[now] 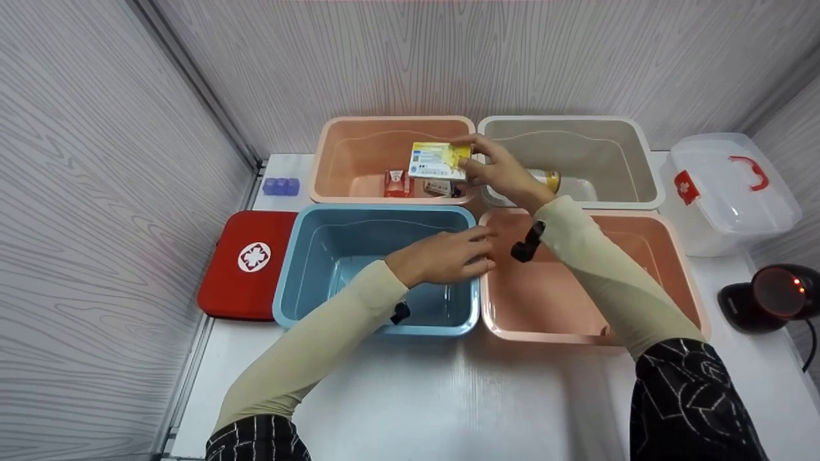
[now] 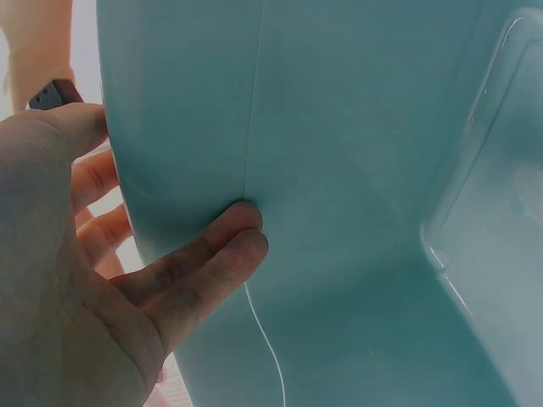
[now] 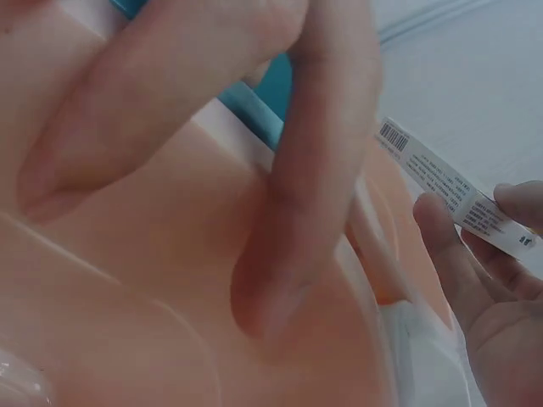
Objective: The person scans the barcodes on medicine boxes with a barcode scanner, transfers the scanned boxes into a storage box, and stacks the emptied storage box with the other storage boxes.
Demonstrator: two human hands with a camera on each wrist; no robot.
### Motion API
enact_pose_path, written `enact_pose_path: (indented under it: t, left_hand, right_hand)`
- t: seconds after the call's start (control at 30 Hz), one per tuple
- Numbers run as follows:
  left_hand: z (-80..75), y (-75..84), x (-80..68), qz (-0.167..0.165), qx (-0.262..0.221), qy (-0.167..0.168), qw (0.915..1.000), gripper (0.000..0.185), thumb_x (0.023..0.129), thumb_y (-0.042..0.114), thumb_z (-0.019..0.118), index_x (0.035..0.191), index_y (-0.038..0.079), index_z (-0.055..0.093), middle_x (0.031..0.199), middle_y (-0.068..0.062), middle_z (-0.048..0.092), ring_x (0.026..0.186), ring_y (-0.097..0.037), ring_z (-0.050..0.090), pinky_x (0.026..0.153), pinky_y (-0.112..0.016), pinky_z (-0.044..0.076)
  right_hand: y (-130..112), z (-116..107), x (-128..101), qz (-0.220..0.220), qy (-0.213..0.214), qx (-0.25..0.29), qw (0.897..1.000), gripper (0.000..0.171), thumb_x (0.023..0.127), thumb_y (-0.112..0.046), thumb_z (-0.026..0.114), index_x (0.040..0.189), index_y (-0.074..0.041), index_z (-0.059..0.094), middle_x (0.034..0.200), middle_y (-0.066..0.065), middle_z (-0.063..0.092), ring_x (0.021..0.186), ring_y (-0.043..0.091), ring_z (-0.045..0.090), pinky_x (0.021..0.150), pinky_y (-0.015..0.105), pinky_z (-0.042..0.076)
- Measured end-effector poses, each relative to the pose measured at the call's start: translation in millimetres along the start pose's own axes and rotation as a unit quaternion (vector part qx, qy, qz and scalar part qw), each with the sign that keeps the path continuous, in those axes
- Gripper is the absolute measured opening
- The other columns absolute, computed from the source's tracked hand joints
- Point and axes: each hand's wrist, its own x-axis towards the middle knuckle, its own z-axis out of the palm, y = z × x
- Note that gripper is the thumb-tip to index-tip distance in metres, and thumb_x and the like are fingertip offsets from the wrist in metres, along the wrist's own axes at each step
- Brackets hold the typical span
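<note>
My right hand (image 1: 469, 159) pinches a yellow and white box (image 1: 437, 160) by its right end, over the right side of the back-left pink bin (image 1: 346, 160). In the right wrist view the box's barcoded edge (image 3: 441, 182) shows between fingertips, behind large blurred fingers (image 3: 297, 186). A small red box (image 1: 397, 184) and another small pack lie in that pink bin. My left hand (image 1: 477, 255) rests on the right wall of the blue bin (image 1: 307, 256). Its straight fingers (image 2: 212, 254) lie against the blue bin's wall (image 2: 356, 170).
A grey bin (image 1: 634, 160) at the back right holds a gold can (image 1: 549, 179). A second pink bin (image 1: 564, 301) stands front right. There are a red first-aid pouch (image 1: 246, 262) and a purple item (image 1: 280, 186) on the left, and a clear first-aid case (image 1: 730, 192) and a scanner (image 1: 772, 294) on the right.
</note>
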Motion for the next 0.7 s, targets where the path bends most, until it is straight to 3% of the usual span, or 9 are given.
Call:
enact_pose_path:
  t: [0.13,0.27,0.37,0.5,0.57,0.7]
  left_hand:
    - [0.3,1.7,-1.2,0.001,0.004,0.005,1.0,0.043,0.118,0.041,0.045,0.149,0.014,0.059,0.171,-0.008,0.04,0.132,-0.026,0.06,0.119,-0.043,0.051]
    - [1.2,2.8,-0.4,0.005,0.009,0.012,0.9999,0.043,0.118,0.04,0.045,0.148,0.013,0.06,0.166,-0.007,0.044,0.125,-0.025,0.062,0.115,-0.043,0.053]
    - [2.0,3.3,0.4,0.008,0.007,0.011,0.9999,0.043,0.118,0.039,0.046,0.15,0.014,0.06,0.166,-0.007,0.044,0.128,-0.024,0.062,0.117,-0.043,0.052]
    - [2.5,3.9,0.5,0.013,0.007,0.011,0.9998,0.042,0.118,0.038,0.047,0.149,0.014,0.061,0.171,-0.008,0.04,0.138,-0.027,0.061,0.12,-0.045,0.051]
    - [2.3,4.1,0.7,0.015,0.007,0.011,0.9998,0.041,0.118,0.037,0.046,0.148,0.014,0.062,0.174,-0.009,0.038,0.143,-0.029,0.059,0.121,-0.046,0.049]
    - [2.0,4.9,1.3,0.017,-0.002,0.008,0.9998,0.041,0.118,0.039,0.045,0.146,0.015,0.063,0.174,-0.009,0.037,0.148,-0.029,0.055,0.124,-0.046,0.047]
  right_hand:
    - [0.8,9.1,6.1,0.005,-0.024,-0.009,1.0,0.042,0.115,-0.014,0.053,0.158,-0.012,0.052,0.136,0.016,0.051,0.111,0.04,0.072,0.088,0.037,0.067]
    - [4.1,14.3,8.7,0.013,-0.045,-0.008,0.999,0.045,0.116,-0.015,0.051,0.161,-0.016,0.048,0.141,0.02,0.05,0.119,0.049,0.07,0.093,0.042,0.066]
    - [8.9,14.7,9.0,0.004,-0.065,0.008,0.998,0.055,0.116,-0.015,0.052,0.168,-0.025,0.039,0.16,0.018,0.044,0.136,0.044,0.063,0.108,0.053,0.059]
    - [14.4,14.6,5.5,-0.028,-0.083,0.044,0.995,0.069,0.115,-0.017,0.056,0.174,-0.032,0.025,0.177,0.009,0.031,0.157,0.036,0.044,0.124,0.059,0.044]
    - [17.1,13.3,1.0,-0.044,-0.081,0.053,0.994,0.07,0.114,-0.017,0.057,0.174,-0.031,0.024,0.178,0.008,0.031,0.161,0.035,0.039,0.126,0.061,0.041]
    - [20.0,5.6,-16.9,-0.057,-0.071,0.051,0.995,0.063,0.113,-0.016,0.058,0.17,-0.026,0.036,0.171,0.008,0.043,0.155,0.033,0.047,0.122,0.06,0.047]
